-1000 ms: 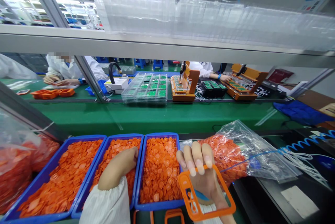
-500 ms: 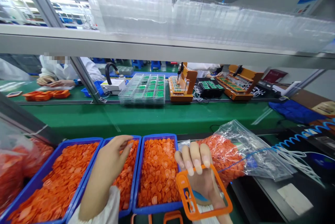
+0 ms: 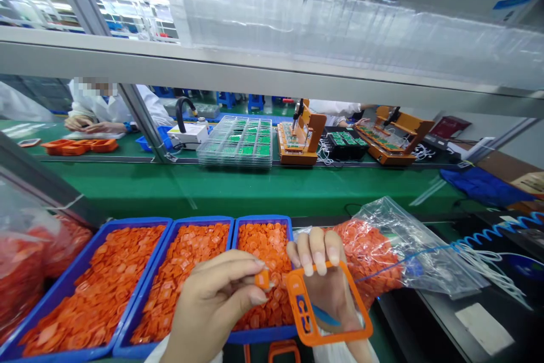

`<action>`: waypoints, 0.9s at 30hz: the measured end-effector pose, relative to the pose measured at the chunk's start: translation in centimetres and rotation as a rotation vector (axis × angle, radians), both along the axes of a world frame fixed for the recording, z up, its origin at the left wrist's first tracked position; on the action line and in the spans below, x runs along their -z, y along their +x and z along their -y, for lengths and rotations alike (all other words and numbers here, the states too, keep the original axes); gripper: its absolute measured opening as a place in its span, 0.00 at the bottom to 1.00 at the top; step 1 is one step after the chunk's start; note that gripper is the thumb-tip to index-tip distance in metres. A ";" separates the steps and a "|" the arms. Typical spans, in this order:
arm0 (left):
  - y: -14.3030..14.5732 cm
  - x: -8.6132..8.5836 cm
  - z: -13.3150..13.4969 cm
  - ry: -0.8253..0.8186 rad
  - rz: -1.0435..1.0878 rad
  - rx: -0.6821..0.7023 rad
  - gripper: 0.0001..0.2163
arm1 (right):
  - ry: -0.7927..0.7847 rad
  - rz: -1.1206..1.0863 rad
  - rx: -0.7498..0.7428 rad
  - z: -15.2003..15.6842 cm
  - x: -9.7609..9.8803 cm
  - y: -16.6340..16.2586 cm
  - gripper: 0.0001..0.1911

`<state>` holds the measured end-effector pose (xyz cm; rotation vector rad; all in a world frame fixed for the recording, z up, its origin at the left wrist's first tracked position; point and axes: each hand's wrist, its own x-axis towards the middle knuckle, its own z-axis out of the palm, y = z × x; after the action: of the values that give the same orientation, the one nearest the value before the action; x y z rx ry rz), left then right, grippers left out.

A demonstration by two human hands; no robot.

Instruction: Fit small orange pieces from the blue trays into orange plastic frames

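Note:
My left hand pinches a small orange plastic piece between thumb and fingertips, over the right-hand blue bin. My right hand grips an orange plastic frame by its top edge. The frame has a large see-through window and smaller cutouts on its left side. A narrow gap separates the small piece from the frame. Beneath and beside my hands stand a left bin, a middle bin and a right bin, all blue and full of small orange pieces.
A clear bag of orange pieces lies at right, another bag at far left. More orange frames lie at the bottom edge. Across the green belt stand trays of green boards and orange fixtures. Co-workers sit beyond.
My left hand has moved right and down from above the middle bin toward the frame, and now shows a small orange piece in its fingers. My right hand still holds the frame.

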<state>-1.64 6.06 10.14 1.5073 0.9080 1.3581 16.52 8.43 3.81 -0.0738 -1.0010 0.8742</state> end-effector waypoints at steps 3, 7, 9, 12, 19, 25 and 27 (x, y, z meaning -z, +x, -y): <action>0.0 0.1 0.0 -0.066 0.022 0.006 0.09 | -0.024 0.050 0.029 -0.3 0.2 -0.1 0.32; 0.0 0.2 0.0 -0.114 0.025 0.035 0.09 | 0.004 0.109 0.069 -0.4 0.4 0.0 0.47; 0.0 0.2 0.0 -0.121 0.019 0.049 0.09 | 0.011 0.129 0.087 -0.5 0.6 0.0 0.51; 0.0 0.2 -0.1 -0.114 0.010 0.058 0.09 | 0.019 0.095 0.059 -0.5 0.9 0.0 0.53; 0.4 1.1 -0.1 -0.033 0.020 0.058 0.03 | 0.015 0.142 0.152 -0.6 1.0 0.1 0.51; 1.5 1.8 -0.1 -0.111 0.105 0.087 0.03 | 0.071 0.195 0.466 -0.2 -0.4 -0.1 0.42; 2.0 2.2 -0.1 -0.178 0.185 0.108 0.06 | 0.091 0.228 0.498 0.1 -0.8 -0.2 0.43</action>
<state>0.35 6.18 7.98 1.2549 0.7970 1.2794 16.37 8.34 4.60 -0.3372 -1.1667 0.3678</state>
